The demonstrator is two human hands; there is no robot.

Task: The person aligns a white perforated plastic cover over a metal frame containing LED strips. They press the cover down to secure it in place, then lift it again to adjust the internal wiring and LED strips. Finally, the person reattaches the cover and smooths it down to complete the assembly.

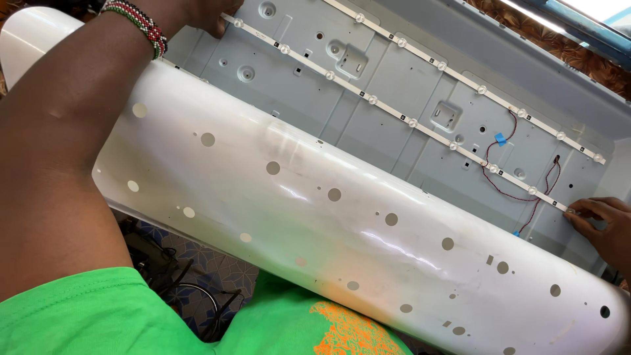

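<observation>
The left hand [209, 14] sits at about 11 o'clock, at the top edge of the view, with a red, green, white and black beaded bracelet [139, 21] on its wrist. Its fingers curl down at the upper end of the nearer thin white strip of small round lenses [394, 113]; whether they pinch the strip cannot be told, since most of the hand is cut off. The right hand [603, 223] lies at 3 o'clock, fingertips pressed together on the lower end of that same strip. The strip runs diagonally from 11 to 3 o'clock across the grey pressed-metal back panel [388, 69], lying on it. A second, matching lens strip [483, 90] runs parallel toward 1 o'clock. Thin red wires [509, 190] loop near the right hand, with a small blue tape piece [501, 139] just above them. A glossy white curved sheet dotted with round holes [315, 217] bows up across the middle, covering the panel's near side. A green shirt [85, 315] fills 7 o'clock.
</observation>
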